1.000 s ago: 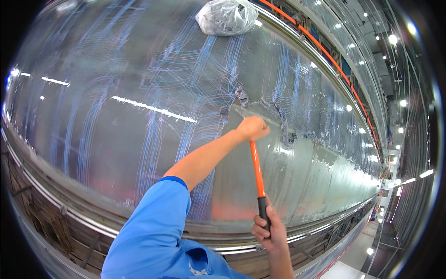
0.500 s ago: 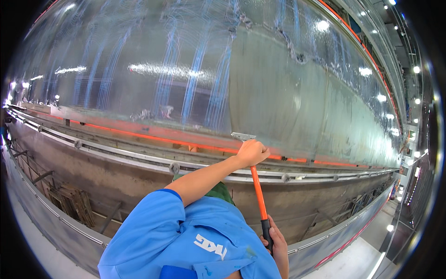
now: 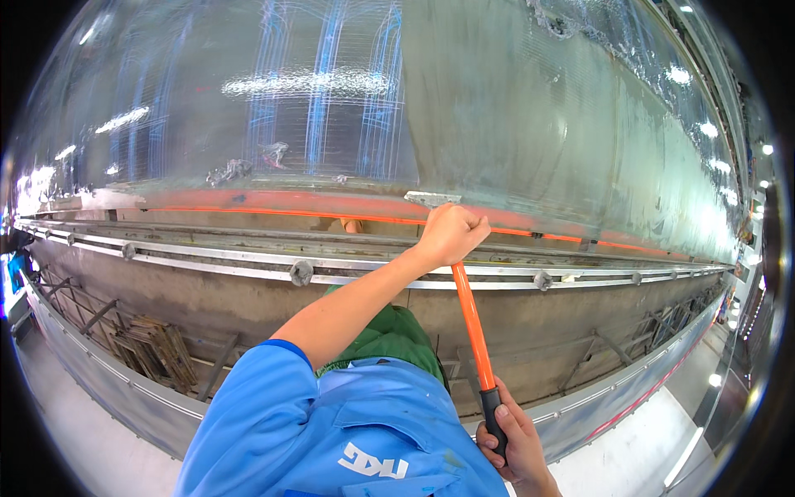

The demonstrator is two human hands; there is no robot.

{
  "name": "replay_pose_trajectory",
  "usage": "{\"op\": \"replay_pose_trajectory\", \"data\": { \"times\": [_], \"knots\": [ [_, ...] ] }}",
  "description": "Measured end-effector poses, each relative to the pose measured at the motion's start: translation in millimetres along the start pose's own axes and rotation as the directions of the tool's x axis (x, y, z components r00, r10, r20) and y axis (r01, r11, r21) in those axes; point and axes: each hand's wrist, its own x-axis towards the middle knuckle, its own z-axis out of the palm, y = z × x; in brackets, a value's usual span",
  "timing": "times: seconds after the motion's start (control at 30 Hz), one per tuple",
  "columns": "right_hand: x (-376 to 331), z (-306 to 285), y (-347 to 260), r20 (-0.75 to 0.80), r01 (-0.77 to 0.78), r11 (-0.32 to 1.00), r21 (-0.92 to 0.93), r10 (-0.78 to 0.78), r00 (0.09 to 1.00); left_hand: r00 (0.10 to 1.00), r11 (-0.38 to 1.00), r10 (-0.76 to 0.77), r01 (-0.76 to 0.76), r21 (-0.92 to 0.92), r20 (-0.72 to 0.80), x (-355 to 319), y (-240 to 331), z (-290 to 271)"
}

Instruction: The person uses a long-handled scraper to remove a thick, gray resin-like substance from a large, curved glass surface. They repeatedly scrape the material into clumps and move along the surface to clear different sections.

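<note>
In the head view, your left hand (image 3: 451, 234) is closed in a fist around the upper end of the orange-handled scraper (image 3: 470, 325), and your right hand (image 3: 515, 446) is clamped on its black grip at the lower end. Just above your left fist the metal blade (image 3: 432, 199) sits at the bottom edge of the big shiny curved panel (image 3: 530, 124), right by the orange strip (image 3: 273, 203). Below your fist the bolted metal rail (image 3: 248, 267) runs across.

With your hands this far apart on the shaft, the risk I see is the blade skidding off the glossy edge if you push too steeply. Your fist could then strike the rail, or the blade could gouge the surface.
</note>
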Motion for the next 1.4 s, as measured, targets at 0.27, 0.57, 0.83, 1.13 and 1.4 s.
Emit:
{"op": "replay_pose_trajectory", "data": {
  "times": [0.27, 0.57, 0.83, 1.13, 1.4],
  "knots": [
    [14, 63, -79, -0.105, 0.046, 0.996, -0.082, -0.054, 0.993, 0.999, 0.998, 0.053, -0.053, 0.044, -0.007, 64, 18, -53],
    [71, 148, -209, -0.09, 0.04, 0.99, -0.132, -0.052, 0.995, 0.996, 0.993, 0.095, -0.095, 0.073, 0.001, 206, 60, -164],
    [139, 240, -344, -0.094, 0.138, 0.99, -0.021, -0.14, 0.986, 0.949, 0.945, 0.311, -0.302, 0.126, -0.059, 391, 97, -263],
    [152, 177, -278, 0.092, 0.244, 0.958, 0.15, -0.259, 0.961, 0.891, 0.854, 0.445, -0.393, 0.34, -0.086, 361, 85, -224],
    [75, 62, -79, 0.033, 0.148, 0.962, 0.231, -0.16, 0.987, 0.971, 0.938, 0.212, -0.234, 0.255, 0.111, 154, 32, -84]
  ]
}}
